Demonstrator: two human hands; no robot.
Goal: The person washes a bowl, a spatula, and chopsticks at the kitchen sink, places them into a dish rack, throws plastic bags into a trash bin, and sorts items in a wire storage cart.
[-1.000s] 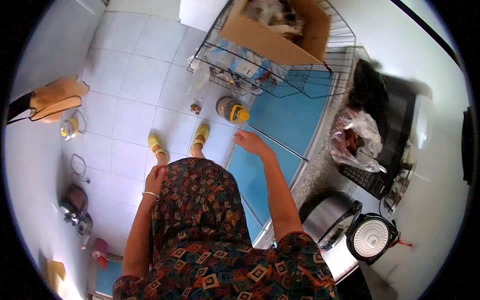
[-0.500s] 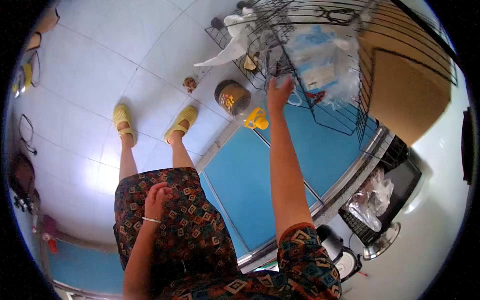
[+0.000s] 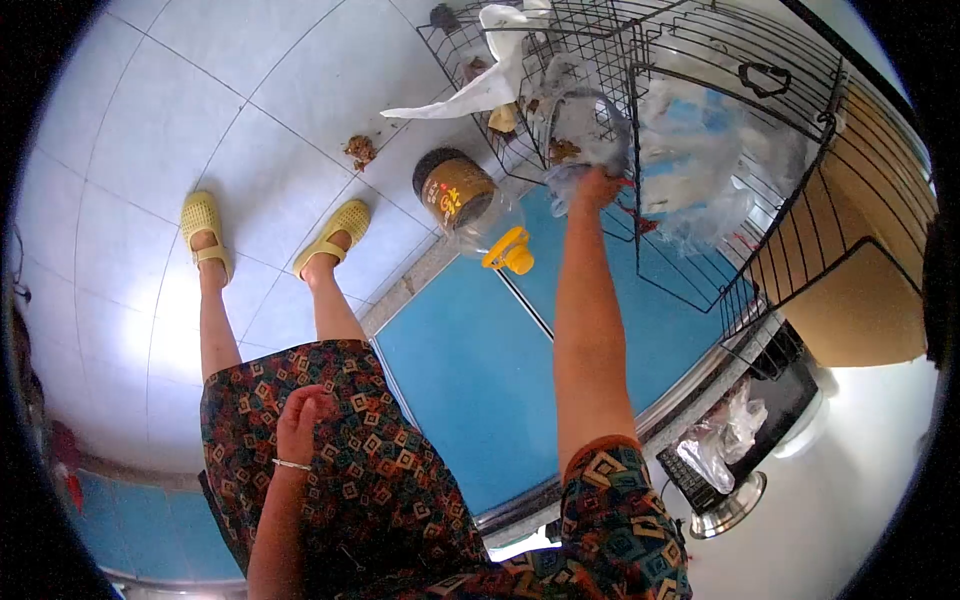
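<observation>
My right hand (image 3: 597, 190) reaches to the black wire rack (image 3: 640, 150) and is closed on the near edge of a clear plastic bag (image 3: 590, 130). Some brown pieces (image 3: 563, 151) show through that bag. My left hand (image 3: 303, 415) is in front of the patterned skirt, fingers curled, with nothing visible in it. Left of my right hand, a clear plastic jar with a dark end and brown label (image 3: 458, 190) lies tilted, its yellow handled cap (image 3: 510, 250) toward me.
Blue and white packets in clear plastic (image 3: 690, 150) lie in the rack, with a cardboard box (image 3: 860, 280) to the right. A white cloth-like strip (image 3: 470, 95) hangs at the rack's left. Brown scraps (image 3: 360, 151) lie on the tiled floor. Blue cabinet doors (image 3: 460, 350) are below.
My right hand has moved slightly right and closed on the clear bag, which looks more spread out. The view has shifted, and the rack appears larger. My left hand stays near the skirt.
</observation>
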